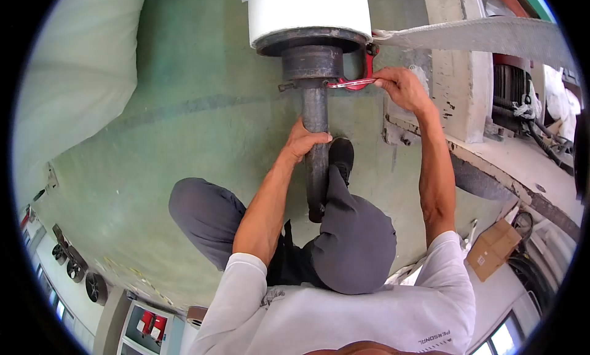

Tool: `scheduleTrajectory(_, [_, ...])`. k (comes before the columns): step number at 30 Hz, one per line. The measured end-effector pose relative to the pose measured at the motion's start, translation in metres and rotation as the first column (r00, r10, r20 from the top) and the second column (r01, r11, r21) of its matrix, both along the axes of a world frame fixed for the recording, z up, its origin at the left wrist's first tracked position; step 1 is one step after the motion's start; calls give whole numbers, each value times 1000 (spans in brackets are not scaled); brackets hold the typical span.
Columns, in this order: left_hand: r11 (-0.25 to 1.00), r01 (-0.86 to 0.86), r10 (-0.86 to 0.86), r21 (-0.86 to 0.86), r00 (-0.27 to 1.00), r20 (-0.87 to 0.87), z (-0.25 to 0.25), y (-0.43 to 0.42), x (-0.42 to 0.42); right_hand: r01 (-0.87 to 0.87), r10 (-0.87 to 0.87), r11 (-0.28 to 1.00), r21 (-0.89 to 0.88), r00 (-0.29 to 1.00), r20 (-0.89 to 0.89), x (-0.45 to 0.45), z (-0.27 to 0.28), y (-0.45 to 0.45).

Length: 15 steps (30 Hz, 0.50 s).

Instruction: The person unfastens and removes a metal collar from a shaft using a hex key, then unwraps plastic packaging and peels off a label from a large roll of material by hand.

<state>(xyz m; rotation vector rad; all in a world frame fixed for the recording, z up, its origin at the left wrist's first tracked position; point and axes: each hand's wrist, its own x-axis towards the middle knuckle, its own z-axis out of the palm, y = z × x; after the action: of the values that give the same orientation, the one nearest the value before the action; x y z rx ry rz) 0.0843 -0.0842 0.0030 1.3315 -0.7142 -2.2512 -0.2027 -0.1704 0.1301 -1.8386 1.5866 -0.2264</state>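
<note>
My left hand (304,140) is wrapped around a dark steel shaft (316,112) that extends from the end of a big white roll (309,9). A dark flange (310,40) sits against the roll, with a thick collar (312,62) below it. Bolts (286,86) stick out at the collar's lower edge. My right hand (404,87) grips the outer end of a slim red and silver wrench (354,82), closed around it. The wrench's other end meets the right side of the collar; its exact fit on the bolt is too small to tell.
A red curved metal part (369,63) is beside the collar. A grey strap (473,35) runs right from the roll. A machine frame (458,66) stands at right, a cardboard box (493,249) below it. A large pale wrapped bulk (80,66) stands on the green floor (184,134).
</note>
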Motion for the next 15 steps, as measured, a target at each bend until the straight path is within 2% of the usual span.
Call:
scheduleTrajectory(2, [1000, -2, 3, -18, 1000, 7, -1, -2, 0, 2, 0, 1000, -29, 999, 45, -4, -7, 1])
scheduleTrajectory(5, [1000, -6, 6, -7, 1000, -9, -1, 3, 0, 62, -66, 996, 68, 996, 64, -2, -12, -8])
scheduleTrajectory(8, [1000, 3, -3, -22, 1000, -9, -4, -1, -1, 22, -21, 999, 45, 1000, -13, 2, 0, -12])
scheduleTrajectory(11, [998, -4, 4, -65, 1000, -4, -6, 0, -1, 47, -55, 993, 109, 996, 67, -3, -10, -13])
scheduleTrajectory(14, [997, -12, 10, -80, 1000, -17, -7, 2, -1, 24, -30, 994, 109, 998, 58, -5, -9, -15])
scheduleTrajectory(15, [997, -10, 8, -81, 1000, -24, -8, 1, -1, 15, -17, 999, 36, 998, 53, -5, -11, -15])
